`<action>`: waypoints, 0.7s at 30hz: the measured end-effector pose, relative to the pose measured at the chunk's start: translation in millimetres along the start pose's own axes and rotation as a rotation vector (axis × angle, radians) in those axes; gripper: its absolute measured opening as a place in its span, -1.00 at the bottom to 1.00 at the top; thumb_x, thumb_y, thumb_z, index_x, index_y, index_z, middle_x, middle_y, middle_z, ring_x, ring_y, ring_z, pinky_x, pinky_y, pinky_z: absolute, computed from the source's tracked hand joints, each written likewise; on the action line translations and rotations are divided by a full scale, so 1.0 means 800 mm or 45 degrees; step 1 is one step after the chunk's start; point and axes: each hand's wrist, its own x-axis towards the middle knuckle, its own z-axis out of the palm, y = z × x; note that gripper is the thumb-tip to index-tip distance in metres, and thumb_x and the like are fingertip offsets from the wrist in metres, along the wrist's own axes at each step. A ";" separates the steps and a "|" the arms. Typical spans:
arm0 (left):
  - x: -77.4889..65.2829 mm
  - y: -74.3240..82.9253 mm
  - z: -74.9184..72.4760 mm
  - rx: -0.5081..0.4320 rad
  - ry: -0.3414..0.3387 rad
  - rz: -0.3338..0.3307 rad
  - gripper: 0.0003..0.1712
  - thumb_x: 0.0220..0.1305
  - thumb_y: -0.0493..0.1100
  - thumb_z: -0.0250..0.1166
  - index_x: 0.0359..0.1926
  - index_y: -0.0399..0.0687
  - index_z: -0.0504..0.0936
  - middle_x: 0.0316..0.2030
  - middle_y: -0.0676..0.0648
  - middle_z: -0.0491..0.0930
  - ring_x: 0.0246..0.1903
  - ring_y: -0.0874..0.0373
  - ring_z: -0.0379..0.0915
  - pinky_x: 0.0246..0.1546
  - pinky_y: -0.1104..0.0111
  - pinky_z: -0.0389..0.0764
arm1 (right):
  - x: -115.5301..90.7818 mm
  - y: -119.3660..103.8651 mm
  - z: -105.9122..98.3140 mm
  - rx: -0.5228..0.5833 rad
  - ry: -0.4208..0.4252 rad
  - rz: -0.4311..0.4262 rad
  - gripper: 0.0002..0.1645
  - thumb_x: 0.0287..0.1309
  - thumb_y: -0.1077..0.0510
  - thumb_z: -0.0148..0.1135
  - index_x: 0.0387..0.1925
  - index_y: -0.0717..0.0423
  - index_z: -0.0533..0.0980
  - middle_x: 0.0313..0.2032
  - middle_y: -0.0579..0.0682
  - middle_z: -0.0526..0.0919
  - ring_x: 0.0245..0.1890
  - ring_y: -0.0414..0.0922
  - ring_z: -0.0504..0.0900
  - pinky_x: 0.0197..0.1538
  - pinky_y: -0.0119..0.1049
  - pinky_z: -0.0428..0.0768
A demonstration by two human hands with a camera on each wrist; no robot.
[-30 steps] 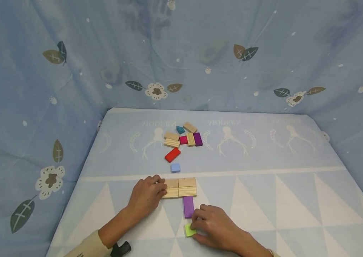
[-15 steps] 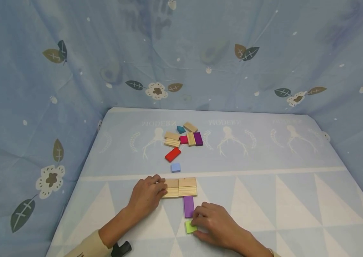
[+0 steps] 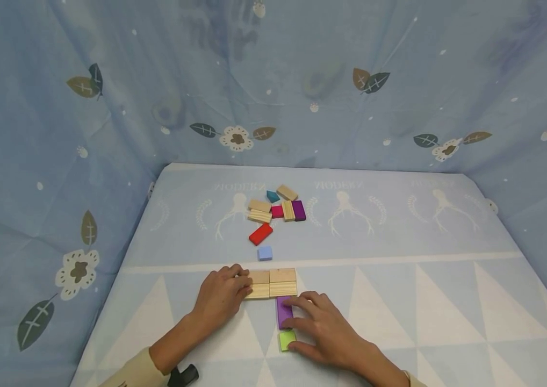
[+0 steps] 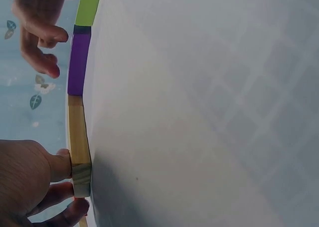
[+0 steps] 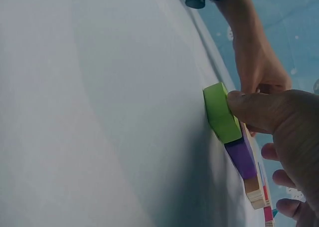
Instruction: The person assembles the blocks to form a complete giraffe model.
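Two pairs of natural wooden blocks lie end to end across the mat. My left hand holds the left end of this row, its thumb and fingers bent around the wooden block in the left wrist view. A purple block runs toward me from the row's right end. Against its near end sits a small lime-green block. The thumb of my right hand touches the green block, while its fingers spread over the purple one. Part of the left wooden blocks is hidden by my left fingers.
A light-blue block and a red block lie beyond the row. Farther back is a cluster with a teal pointed block, a dark purple block and several others. Patterned blue cloth hangs behind the table.
The green block has slid away from me, up to the purple block. My right hand has moved forward and its fingers have spread over the purple block. My left hand stays put.
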 end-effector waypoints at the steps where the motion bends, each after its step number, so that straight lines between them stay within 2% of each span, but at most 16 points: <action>1: 0.000 0.000 0.000 -0.005 0.000 -0.002 -0.81 -0.02 -0.17 0.58 -0.32 0.03 0.79 -0.27 0.07 0.66 -0.30 0.15 0.58 -0.38 0.31 0.50 | -0.001 0.000 0.000 0.002 -0.018 0.011 -0.61 0.10 -0.26 0.38 -0.07 -0.25 0.67 0.23 -0.09 0.47 0.18 -0.06 0.37 0.04 -0.12 0.40; 6: -0.001 0.000 0.001 -0.012 0.010 0.003 -0.80 -0.03 -0.17 0.58 -0.32 0.02 0.79 -0.27 0.07 0.66 -0.29 0.15 0.58 -0.37 0.30 0.51 | -0.002 0.002 0.002 -0.002 -0.058 0.008 -0.49 0.12 -0.36 0.30 0.02 -0.24 0.65 0.27 -0.11 0.46 0.25 -0.02 0.35 0.05 -0.09 0.36; 11: 0.000 -0.001 0.001 -0.027 0.009 -0.004 -0.81 -0.03 -0.17 0.58 -0.32 0.02 0.79 -0.27 0.07 0.66 -0.28 0.14 0.58 -0.37 0.29 0.51 | -0.002 0.004 0.006 -0.013 0.002 -0.009 -0.51 0.13 -0.33 0.31 0.00 -0.20 0.66 0.24 -0.11 0.49 0.22 -0.03 0.38 0.02 -0.12 0.33; 16: 0.001 0.000 0.000 -0.026 -0.005 -0.009 -0.82 0.00 -0.17 0.57 -0.31 0.01 0.79 -0.26 0.06 0.66 -0.29 0.15 0.58 -0.38 0.31 0.50 | -0.002 0.006 0.010 -0.022 0.017 0.032 -0.57 0.16 -0.25 0.33 -0.01 -0.18 0.67 0.24 -0.12 0.48 0.18 -0.09 0.38 0.00 -0.16 0.33; 21: 0.001 -0.001 0.002 -0.030 0.005 -0.001 -0.81 -0.03 -0.17 0.58 -0.32 0.02 0.79 -0.26 0.07 0.66 -0.29 0.15 0.58 -0.38 0.31 0.50 | 0.000 0.007 0.012 0.012 0.017 0.101 -0.54 0.12 -0.25 0.37 0.00 -0.16 0.67 0.21 -0.20 0.50 0.09 -0.15 0.39 -0.06 -0.19 0.31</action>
